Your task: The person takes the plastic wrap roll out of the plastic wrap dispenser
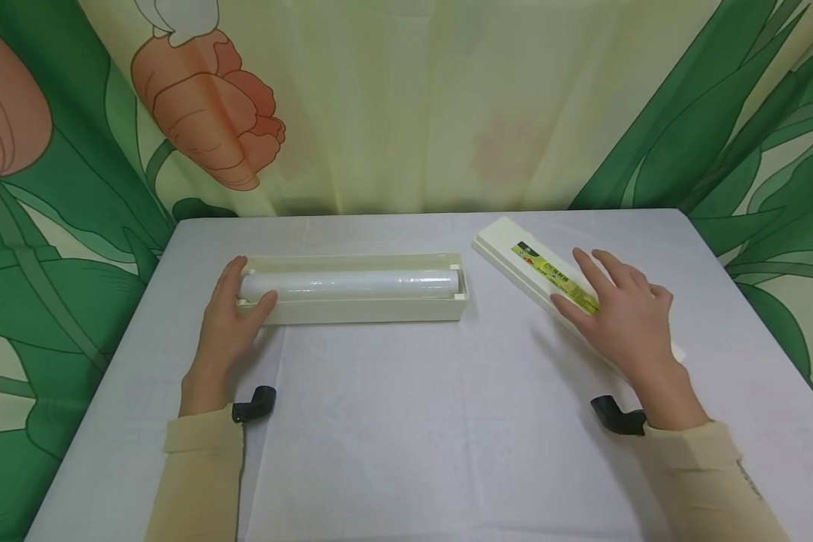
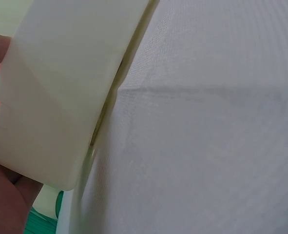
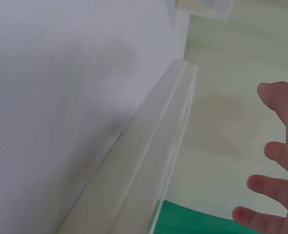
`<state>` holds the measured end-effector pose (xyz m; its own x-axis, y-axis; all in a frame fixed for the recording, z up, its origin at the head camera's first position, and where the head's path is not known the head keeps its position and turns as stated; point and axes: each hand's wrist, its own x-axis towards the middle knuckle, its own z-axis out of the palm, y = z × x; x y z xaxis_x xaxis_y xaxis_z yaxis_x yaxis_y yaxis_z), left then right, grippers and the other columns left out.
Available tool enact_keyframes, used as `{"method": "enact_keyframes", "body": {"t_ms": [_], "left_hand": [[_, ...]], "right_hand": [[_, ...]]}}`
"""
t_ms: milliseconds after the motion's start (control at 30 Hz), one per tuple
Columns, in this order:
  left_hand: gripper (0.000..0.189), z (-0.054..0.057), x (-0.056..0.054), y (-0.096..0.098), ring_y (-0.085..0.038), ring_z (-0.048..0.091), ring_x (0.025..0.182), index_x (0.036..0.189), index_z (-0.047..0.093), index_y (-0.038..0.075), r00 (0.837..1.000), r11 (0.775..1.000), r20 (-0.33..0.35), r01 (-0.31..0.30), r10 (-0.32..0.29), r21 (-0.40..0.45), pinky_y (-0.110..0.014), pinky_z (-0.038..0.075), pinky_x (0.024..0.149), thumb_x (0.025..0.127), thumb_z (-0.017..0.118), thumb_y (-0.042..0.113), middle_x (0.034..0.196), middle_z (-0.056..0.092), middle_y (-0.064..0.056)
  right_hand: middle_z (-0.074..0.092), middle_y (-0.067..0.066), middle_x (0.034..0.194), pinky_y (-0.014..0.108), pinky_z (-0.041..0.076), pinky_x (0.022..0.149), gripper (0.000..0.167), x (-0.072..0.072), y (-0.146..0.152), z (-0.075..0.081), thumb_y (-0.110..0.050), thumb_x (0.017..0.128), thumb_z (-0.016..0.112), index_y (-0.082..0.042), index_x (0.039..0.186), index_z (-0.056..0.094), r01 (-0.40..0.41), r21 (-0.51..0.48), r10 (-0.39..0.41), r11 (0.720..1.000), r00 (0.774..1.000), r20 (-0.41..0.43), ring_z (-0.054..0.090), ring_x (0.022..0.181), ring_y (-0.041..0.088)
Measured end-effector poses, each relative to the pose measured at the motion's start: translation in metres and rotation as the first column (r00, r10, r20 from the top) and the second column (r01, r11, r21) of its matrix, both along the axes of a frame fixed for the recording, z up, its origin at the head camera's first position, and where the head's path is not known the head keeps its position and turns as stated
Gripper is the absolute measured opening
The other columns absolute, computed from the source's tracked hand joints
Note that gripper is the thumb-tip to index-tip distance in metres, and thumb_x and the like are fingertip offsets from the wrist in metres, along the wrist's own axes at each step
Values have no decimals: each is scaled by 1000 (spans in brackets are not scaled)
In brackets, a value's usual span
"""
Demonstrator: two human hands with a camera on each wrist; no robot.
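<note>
A long cream plastic-wrap box point(image 1: 373, 312) lies on the table without its cover, and a roll of clear plastic wrap point(image 1: 352, 284) rests inside. My left hand point(image 1: 226, 331) grips the box's left end, thumb at the front and fingers round the far side. In the left wrist view, the box's end wall point(image 2: 51, 107) sits between thumb and fingers. To the right, a cream lid point(image 1: 504, 235) with a yellow-green label point(image 1: 562, 280) lies slanted. Over its near half hovers my right hand point(image 1: 626, 324), fingers spread; the right wrist view shows them apart from the lid point(image 3: 139, 156).
A white cloth point(image 1: 379, 421) covers the table. Behind it hangs a curtain point(image 1: 406, 113) with large printed flowers and leaves. Dark camera mounts stick out from the left cuff point(image 1: 254, 404) and the right cuff point(image 1: 618, 416).
</note>
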<state>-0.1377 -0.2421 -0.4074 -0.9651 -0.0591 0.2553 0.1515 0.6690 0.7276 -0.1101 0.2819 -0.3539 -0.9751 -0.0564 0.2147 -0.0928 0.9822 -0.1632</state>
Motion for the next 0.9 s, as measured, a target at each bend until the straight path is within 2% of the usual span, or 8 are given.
{"method": "enact_keyframes", "body": {"t_ms": [400,900], "left_hand": [[73,-1,0,-2,-37,26,148,157,30,6,1000,1000,4,1,-1,7,-56,21,117,97,67,26,162,28,-16],[72,-3,-1,-2,-38,26,147,156,32,4,1000,1000,-20,6,-6,-2,-56,22,117,97,67,24,161,29,-18]], "right_hand": [[39,20,153,74,31,90,76,-10,-21,2,-44,93,68,-20,158,37,-46,-31,44,998,996,-72,40,131,49],[40,17,153,72,30,94,72,-18,-49,10,-42,93,68,-21,156,41,-102,-88,91,991,989,-118,39,135,46]]}}
